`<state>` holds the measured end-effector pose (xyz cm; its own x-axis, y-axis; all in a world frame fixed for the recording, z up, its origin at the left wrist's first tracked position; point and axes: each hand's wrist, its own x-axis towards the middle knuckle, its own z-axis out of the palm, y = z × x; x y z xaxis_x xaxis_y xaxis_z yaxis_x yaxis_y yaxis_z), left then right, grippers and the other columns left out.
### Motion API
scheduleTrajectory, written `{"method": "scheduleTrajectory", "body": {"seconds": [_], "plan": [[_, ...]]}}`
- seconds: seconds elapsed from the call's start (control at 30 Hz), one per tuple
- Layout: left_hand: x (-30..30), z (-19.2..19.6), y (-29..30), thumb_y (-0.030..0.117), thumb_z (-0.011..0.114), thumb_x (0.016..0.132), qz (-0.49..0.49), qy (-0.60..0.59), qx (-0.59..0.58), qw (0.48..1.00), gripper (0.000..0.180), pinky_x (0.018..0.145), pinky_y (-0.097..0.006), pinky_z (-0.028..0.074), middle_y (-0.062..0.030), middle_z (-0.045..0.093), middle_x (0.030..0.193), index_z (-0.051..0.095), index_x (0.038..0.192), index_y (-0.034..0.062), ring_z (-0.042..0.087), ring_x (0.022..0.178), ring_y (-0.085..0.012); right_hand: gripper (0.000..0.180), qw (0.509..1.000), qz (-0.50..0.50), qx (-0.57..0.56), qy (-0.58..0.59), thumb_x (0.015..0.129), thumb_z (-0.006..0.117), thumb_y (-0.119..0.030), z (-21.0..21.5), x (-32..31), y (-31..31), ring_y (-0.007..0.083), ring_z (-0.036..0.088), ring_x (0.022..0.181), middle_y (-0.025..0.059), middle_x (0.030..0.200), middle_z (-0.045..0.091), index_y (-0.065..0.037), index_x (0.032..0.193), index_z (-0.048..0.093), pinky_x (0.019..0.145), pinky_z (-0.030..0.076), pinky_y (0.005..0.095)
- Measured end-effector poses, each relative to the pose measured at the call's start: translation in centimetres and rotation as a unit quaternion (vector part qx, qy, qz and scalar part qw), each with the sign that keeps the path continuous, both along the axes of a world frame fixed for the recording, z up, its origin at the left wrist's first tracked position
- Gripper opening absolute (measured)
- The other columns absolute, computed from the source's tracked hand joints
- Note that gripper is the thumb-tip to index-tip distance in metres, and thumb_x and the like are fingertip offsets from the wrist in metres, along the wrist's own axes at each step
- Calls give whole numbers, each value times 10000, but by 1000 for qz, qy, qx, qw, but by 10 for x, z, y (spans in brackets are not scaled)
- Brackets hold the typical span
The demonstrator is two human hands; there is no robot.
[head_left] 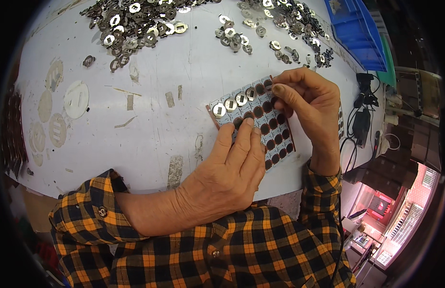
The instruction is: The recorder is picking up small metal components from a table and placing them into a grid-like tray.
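A pale blue circuit board panel (276, 126) with rows of dark round spots lies tilted on the table. Along its top row sit several round silver metal clips (241, 99), each with a slot in the middle. My left hand (227, 168) rests over the panel's lower left part, its fingers stretched out and fingertips on the board below the clips. My right hand (306, 93) is at the panel's upper right corner, thumb and index finger pinched together by the last dark spots of the top row. What the pinch holds, if anything, is too small and hidden to make out.
A big heap of metal clips (136, 29) spreads over the far left of the white table (155, 115), with smaller piles (299, 21) at far right. Blue bins (359, 33) stand at the right edge. A black adapter with cables (360, 126) lies beyond my right wrist.
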<state>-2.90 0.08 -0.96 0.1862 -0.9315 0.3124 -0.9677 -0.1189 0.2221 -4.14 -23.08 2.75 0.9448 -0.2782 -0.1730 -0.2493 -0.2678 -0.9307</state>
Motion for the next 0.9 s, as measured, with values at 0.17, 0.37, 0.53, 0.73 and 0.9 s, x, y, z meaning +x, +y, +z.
{"method": "scheduleTrajectory", "body": {"seconds": [0.17,0.37,0.53,0.73,0.9], "plan": [[1,0,-1,448,811,772,-3,3,-12,1000,684,1098,-601,472,-301,652,1305,723,1197,-79,571,1344,-471,80,997,29,-77,-1,981,697,31,-3,0,6,43,622,718,24,882,748,40,1053,733,642,491,200],[0,0,0,446,812,772,1,0,-13,1000,674,1093,-595,476,-295,660,1290,726,1189,-77,581,1330,-463,65,982,120,-145,-33,989,669,51,-4,6,-5,54,602,783,1,911,704,21,1036,704,679,485,219],[2,1,-1,445,813,771,-4,2,-16,1000,672,1090,-595,479,-298,659,1293,727,1186,-76,580,1332,-463,62,956,197,-213,-44,996,676,44,2,16,-12,46,574,769,-24,907,660,0,1032,701,661,482,219],[1,-1,-1,433,813,777,1,34,-14,999,679,1121,-595,439,-311,630,1344,710,1209,-80,536,1379,-464,80,986,59,-155,22,954,741,41,-5,6,5,36,629,781,14,940,712,18,1031,746,666,491,199],[1,1,0,433,811,785,5,67,-10,998,708,1148,-596,394,-338,594,1397,685,1247,-88,489,1429,-464,80,967,89,-220,-94,941,750,45,-17,1,6,34,616,765,5,915,685,19,1016,748,671,485,196]]}}
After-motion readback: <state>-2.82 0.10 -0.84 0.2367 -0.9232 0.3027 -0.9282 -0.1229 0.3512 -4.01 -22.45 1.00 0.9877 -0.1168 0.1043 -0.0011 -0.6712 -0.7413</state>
